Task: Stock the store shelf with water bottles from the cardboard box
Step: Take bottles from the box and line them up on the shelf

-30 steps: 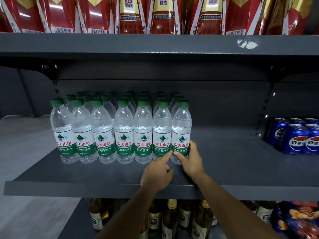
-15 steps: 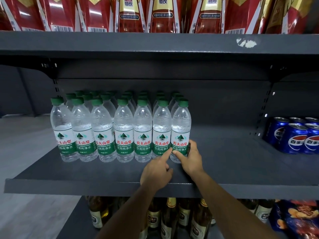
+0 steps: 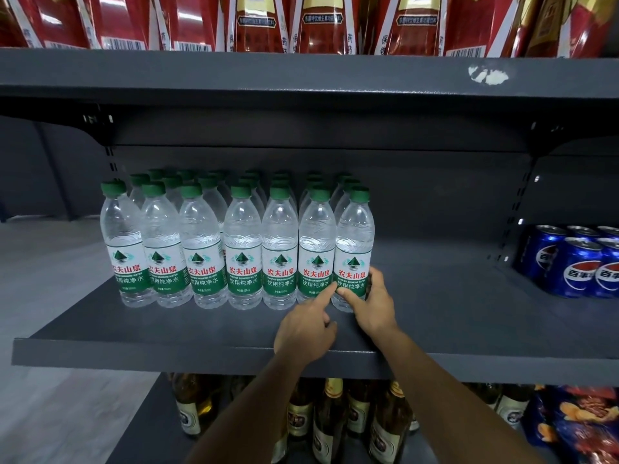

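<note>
Several clear water bottles (image 3: 243, 242) with green caps and green-white labels stand in rows on the left half of the dark grey shelf (image 3: 201, 356). My right hand (image 3: 373, 301) wraps the lower part of the rightmost front bottle (image 3: 355, 236), thumb on its label, fingers round its right side. My left hand (image 3: 306, 329) is mostly curled, with its index finger stretched out and touching the label edge between the two rightmost front bottles. No cardboard box is in view.
Blue Pepsi cans (image 3: 576, 262) stand at the shelf's right end, with bare shelf between them and the water. Red packaged bottles (image 3: 321, 25) fill the shelf above. Glass bottles (image 3: 328, 426) and snack bags (image 3: 582, 426) sit on the shelf below. Grey floor lies left.
Both hands stay at the rightmost front bottle with hardly any movement. The view has tilted slightly, so the bottles sit a little higher in the frame.
</note>
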